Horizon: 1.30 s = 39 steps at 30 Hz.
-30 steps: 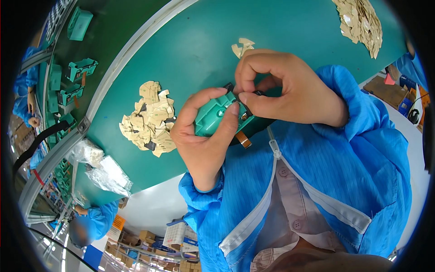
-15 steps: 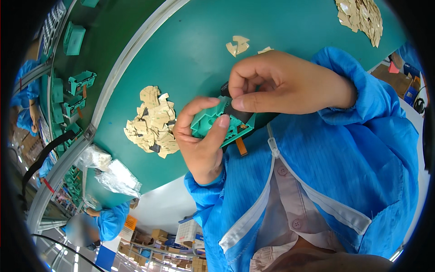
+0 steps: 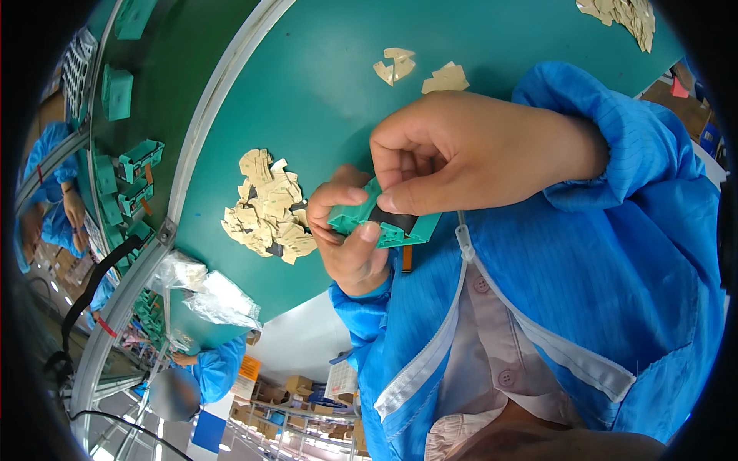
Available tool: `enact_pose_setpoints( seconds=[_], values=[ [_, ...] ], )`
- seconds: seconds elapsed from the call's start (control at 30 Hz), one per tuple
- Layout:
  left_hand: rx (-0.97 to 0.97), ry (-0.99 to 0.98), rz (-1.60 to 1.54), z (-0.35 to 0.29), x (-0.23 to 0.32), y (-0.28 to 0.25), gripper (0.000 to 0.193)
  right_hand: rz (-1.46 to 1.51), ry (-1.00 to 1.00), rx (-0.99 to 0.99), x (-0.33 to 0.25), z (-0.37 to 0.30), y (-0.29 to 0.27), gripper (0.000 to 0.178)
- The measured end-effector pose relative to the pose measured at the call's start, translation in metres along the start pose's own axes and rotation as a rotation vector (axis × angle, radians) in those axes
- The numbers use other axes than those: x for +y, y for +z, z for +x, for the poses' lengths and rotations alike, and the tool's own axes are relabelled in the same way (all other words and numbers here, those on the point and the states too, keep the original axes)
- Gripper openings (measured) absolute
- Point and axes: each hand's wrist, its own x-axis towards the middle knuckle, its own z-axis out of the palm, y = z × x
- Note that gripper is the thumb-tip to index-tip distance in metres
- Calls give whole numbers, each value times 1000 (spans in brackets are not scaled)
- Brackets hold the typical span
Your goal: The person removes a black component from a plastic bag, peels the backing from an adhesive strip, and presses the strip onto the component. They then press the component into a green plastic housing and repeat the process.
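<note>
My left hand (image 3: pixel 347 234) is closed around a small green plastic housing (image 3: pixel 424 229), its thumb on the near side and its fingers at the far left. A black strip (image 3: pixel 397 222) lies across the housing. My right hand (image 3: pixel 480 154) has thumb and forefinger pinched at the strip's upper end, with the other fingers curled. Below the housing hangs a short orange flat cable (image 3: pixel 407 258). My right hand covers the housing's far part.
Left of my hands lies a heap of cream backing-paper pieces (image 3: pixel 269 207), with clear plastic bags (image 3: pixel 219 298) nearby. Loose cream scraps (image 3: pixel 446 78) lie beyond my right hand. Past the metal rail (image 3: pixel 206 115), more green housings (image 3: pixel 117 92) stand on a line. A co-worker's blue sleeve (image 3: pixel 219 369) shows below.
My right hand has shifted left and slightly down over the housing. The black strip now lies lower across it. The housing has turned a little in my left hand.
</note>
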Motion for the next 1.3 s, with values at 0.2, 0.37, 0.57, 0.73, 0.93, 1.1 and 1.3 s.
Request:
enact_pose_setpoints(
  seconds=[0.2, 0.37, 0.57, 0.73, 0.93, 1.1, 1.3],
  values=[
    [161, -17, -10, 2, 3, 20, 32, -17, -36, 6, 2, 1, 1, 20],
    [156, -20, -23, 1, 3, 19, 32, -40, -23, 0, 0, 2, 1, 20],
    [147, -32, -37, 2, 3, 20, 32, -18, -31, 3, 2, 2, 2, 19],
    [149, -35, -43, 3, 4, 23, 32, -14, -30, 5, 0, 1, 1, 20],
    [155, -28, -27, 2, 3, 21, 32, -28, -37, 13, 0, 2, 1, 20],
    [154, -14, 3, 1, 3, 19, 32, -61, -51, 39, 3, 2, 5, 19],
    [186, 33, 47, 0, 4, 18, 32, -21, -8, 93, 4, 1, 9, 16]
  ],
)
